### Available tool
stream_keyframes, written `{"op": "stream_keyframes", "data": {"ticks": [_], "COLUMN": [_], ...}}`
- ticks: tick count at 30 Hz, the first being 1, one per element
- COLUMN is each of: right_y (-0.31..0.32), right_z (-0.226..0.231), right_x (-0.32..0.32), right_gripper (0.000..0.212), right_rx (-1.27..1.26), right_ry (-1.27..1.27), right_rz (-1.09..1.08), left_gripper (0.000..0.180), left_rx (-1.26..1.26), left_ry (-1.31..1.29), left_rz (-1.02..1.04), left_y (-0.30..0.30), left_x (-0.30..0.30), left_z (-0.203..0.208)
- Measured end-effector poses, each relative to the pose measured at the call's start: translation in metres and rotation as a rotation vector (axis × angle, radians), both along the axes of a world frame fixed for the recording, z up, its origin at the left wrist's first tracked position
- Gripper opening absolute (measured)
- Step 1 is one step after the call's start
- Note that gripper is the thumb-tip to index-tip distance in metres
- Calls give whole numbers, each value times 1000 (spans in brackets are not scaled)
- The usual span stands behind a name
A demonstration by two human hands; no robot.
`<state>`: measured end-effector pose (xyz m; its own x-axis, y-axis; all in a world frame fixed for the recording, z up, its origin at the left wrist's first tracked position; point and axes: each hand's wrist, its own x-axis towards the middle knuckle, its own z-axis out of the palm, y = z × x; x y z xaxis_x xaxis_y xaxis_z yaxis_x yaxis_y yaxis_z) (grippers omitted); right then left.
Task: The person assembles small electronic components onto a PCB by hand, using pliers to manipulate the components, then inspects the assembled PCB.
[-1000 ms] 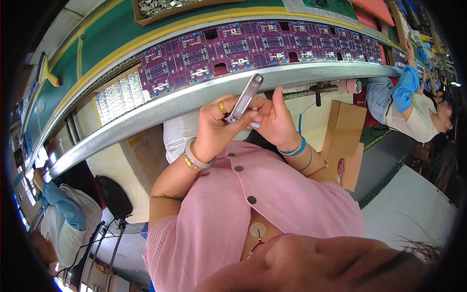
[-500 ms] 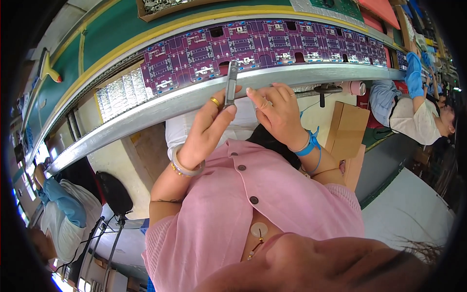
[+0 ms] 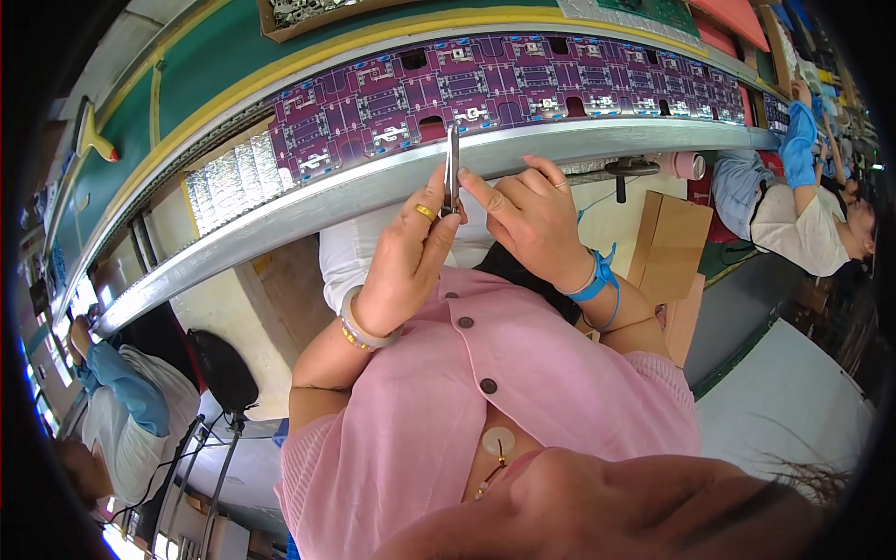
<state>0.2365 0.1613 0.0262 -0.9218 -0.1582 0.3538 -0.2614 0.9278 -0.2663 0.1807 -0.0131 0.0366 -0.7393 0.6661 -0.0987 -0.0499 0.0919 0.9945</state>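
My left hand is closed round the lower end of a narrow silver metal piece. Its thin upper part points away from me, edge-on, over the near rail. A dark gap runs along its lower part, and my fingers hide the bottom. My right hand holds nothing that I can see, its fingers apart. Its foremost fingertip is right by the metal piece; whether they touch I cannot tell. Beyond both hands lies a long row of purple circuit boards with metal parts fitted on them.
The smooth metal rail of the line runs between me and the boards. A box of small metal parts stands at the far side. Cardboard leans at the right. Other people sit at the left and right along the line.
My left hand has turned the metal piece from its flat face to its edge and lowered it slightly. My right hand's foremost finger now stretches toward it.
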Motion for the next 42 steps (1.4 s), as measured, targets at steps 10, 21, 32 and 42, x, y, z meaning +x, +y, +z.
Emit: {"op": "stream_keyframes", "data": {"ticks": [10, 21, 32, 42], "right_y": [19, 32, 43, 34], "right_z": [7, 13, 11, 11], "right_x": [-3, -9, -17, -13], "right_gripper": [50, 40, 31, 26], "right_rx": [65, 95, 41, -46], "right_ry": [31, 168, 312, 296], "right_rz": [147, 225, 302, 411], "left_gripper": [43, 47, 48, 47], "left_rx": [-83, -55, 22, 45], "left_ry": [78, -45, -71, -214], "left_rz": [10, -22, -113, -155], "left_y": [0, -1, 1, -3], "left_x": [3, 7, 5, 4], "left_z": [0, -1, 9, 5]}}
